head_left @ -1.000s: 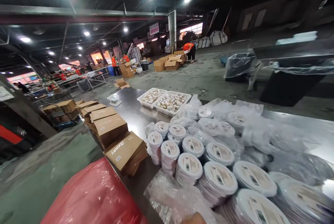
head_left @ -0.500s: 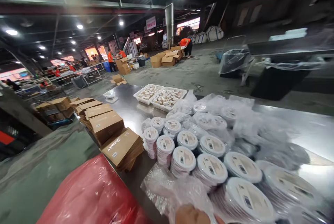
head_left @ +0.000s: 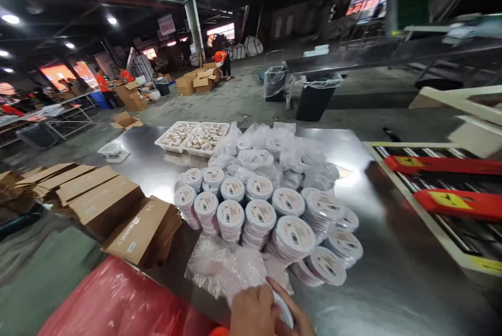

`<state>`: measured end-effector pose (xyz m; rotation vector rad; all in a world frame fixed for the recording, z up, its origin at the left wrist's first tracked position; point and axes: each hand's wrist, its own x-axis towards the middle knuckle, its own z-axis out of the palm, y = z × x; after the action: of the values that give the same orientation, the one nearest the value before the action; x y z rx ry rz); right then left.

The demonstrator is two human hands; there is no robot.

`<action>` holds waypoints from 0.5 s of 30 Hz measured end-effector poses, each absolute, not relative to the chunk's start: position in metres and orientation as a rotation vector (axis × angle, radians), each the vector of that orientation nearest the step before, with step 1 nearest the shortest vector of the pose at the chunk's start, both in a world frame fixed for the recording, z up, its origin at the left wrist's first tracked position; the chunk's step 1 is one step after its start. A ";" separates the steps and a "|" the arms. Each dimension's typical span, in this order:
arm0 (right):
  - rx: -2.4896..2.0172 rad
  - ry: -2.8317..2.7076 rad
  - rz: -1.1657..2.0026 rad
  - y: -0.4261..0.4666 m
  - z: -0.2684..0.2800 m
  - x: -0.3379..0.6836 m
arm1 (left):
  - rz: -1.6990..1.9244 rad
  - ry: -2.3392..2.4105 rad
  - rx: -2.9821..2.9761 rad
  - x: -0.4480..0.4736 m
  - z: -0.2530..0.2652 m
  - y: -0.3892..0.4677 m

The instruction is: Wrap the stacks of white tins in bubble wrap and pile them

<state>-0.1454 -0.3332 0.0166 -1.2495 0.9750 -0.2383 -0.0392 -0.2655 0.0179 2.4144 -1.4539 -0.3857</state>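
Note:
At the bottom edge, my left hand [head_left: 253, 311] has its fingers curled on crumpled bubble wrap [head_left: 225, 268]. My right hand [head_left: 296, 310] is beside it, fingers bent round a white-rimmed disc [head_left: 283, 309], perhaps the top of a stack; the hands hide most of it. Just beyond stand several stacks of round, flat white discs with beige labels [head_left: 292, 234]. Farther stacks [head_left: 254, 158] are wrapped in clear plastic. To the left, brown printed cardboard mailers [head_left: 135, 231] lie in overlapping bundles.
The metal table [head_left: 392, 284] carries two white trays [head_left: 164, 142] of small pieces at the back. Red plastic [head_left: 117, 302] covers the lower left. A roller conveyor with red bars [head_left: 458, 203] runs along the right. A person in orange [head_left: 221, 59] bends over cartons [head_left: 204, 82] far off.
The view has swung right, bringing the conveyor into sight. Both hands now show more fully at the bottom, on the bubble wrap and a disc; before, only a little of a hand showed.

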 end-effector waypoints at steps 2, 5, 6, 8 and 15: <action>-1.022 0.987 -0.296 -0.324 0.020 -0.145 | -0.513 -1.350 2.457 -0.036 0.035 -0.259; -0.648 0.952 -0.339 -0.313 0.028 -0.144 | -0.689 -1.214 2.306 -0.025 0.060 -0.252; -0.546 0.955 -0.351 -0.312 0.030 -0.144 | -0.748 -1.134 2.240 -0.021 0.066 -0.251; -0.426 0.967 -0.392 -0.311 0.034 -0.142 | -0.807 -0.982 2.131 -0.013 0.070 -0.249; -0.499 0.998 -0.438 -0.300 0.022 -0.134 | -0.881 -0.796 1.985 0.000 0.050 -0.238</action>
<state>-0.1342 -0.3000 0.0220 -0.4993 0.9982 -0.4382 -0.0004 -0.2378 0.0501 1.9853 -0.7956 -0.8815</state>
